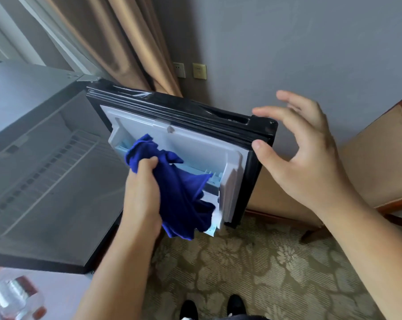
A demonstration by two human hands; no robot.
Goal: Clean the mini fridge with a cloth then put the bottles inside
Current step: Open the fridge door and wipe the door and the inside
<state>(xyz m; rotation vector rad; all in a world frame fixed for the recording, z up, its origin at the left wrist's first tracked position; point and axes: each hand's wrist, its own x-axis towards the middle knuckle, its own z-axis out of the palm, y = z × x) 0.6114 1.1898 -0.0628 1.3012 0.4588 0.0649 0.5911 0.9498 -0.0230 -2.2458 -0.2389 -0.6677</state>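
The black mini fridge [40, 93] stands at the left with its door [260, 181] swung wide open toward me. A wire shelf [45, 172] shows inside the cabinet. My left hand [142, 192] is shut on a blue cloth [179, 195], which lies against the white inner liner of the door at its shelf. My right hand [304, 153] hovers open at the door's free top corner, thumb close to the black edge, fingers spread. Clear plastic bottles [12, 296] show blurred at the bottom left corner.
A wooden chair [375, 162] with a tan cushion stands right of the door, against the grey wall. Tan curtains [126, 42] hang behind the fridge. Two wall sockets [190, 70] sit low on the wall. Patterned carpet [253, 269] covers the floor, with my shoes at the bottom edge.
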